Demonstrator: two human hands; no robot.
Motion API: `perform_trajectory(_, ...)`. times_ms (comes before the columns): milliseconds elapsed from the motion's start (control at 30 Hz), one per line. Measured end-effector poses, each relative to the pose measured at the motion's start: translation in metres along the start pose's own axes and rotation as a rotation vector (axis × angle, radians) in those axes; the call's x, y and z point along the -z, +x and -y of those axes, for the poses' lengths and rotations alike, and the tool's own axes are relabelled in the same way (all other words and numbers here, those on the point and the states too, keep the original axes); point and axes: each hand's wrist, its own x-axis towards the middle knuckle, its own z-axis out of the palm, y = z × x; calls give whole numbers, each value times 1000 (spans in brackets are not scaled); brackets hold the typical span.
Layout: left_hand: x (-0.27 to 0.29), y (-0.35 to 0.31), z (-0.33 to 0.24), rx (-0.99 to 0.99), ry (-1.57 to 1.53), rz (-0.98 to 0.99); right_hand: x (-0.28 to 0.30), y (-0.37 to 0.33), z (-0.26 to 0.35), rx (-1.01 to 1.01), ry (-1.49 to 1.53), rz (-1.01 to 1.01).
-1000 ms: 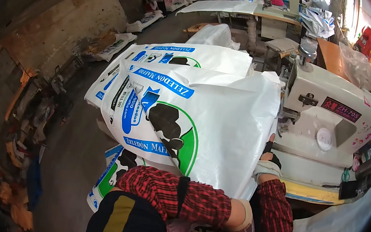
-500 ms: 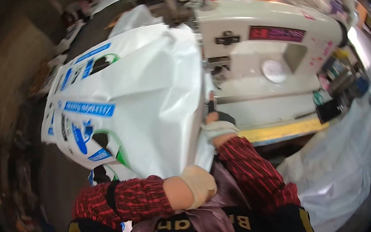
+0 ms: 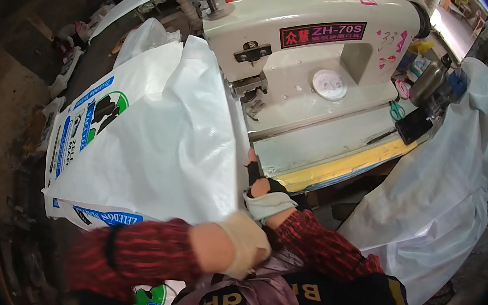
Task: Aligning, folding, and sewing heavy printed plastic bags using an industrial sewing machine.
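A large white woven plastic bag [image 3: 166, 137] with blue, black and green print spreads across the left of the head view, its right edge beside the sewing machine's needle area. My right hand [image 3: 260, 182], in a dark glove with bare fingertips and a pale band at the wrist, grips this edge just in front of the machine, one finger stretched along it. Close to my body, my left hand [image 3: 245, 244] is bent over the bag's near corner in a beige covering. Its fingers are hidden and blurred.
The cream sewing machine [image 3: 306, 44] has a round white disc [image 3: 329, 84] on its bed. Yellow tape [image 3: 345, 171] lines the table's front edge. Green-handled scissors [image 3: 396, 110], a black case [image 3: 413, 126] and a metal bottle [image 3: 430, 81] lie right. Pale sheeting [image 3: 434, 188] hangs at the right.
The machine and bag sit farther left in view. The bag's near printed part has dropped or folded out of sight. My right hand remains at the edge; my left has shifted slightly left.
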Motion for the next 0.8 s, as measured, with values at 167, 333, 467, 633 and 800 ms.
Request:
perform_trajectory(167,68,-88,21,229,305,-149,27,-1,1,-37,-36,-30)
perform_trajectory(333,-11,-28,-3,-95,-158,-219,71,39,35,-71,-72,-230)
perform_trajectory(467,-31,36,31,94,-116,-319,80,60,37,-32,9,-281)
perform_trajectory(633,-4,54,88,371,17,-522,67,72,-5,332,670,-463)
perform_trajectory(800,31,52,166,483,171,-529,84,41,-8,141,1215,-282)
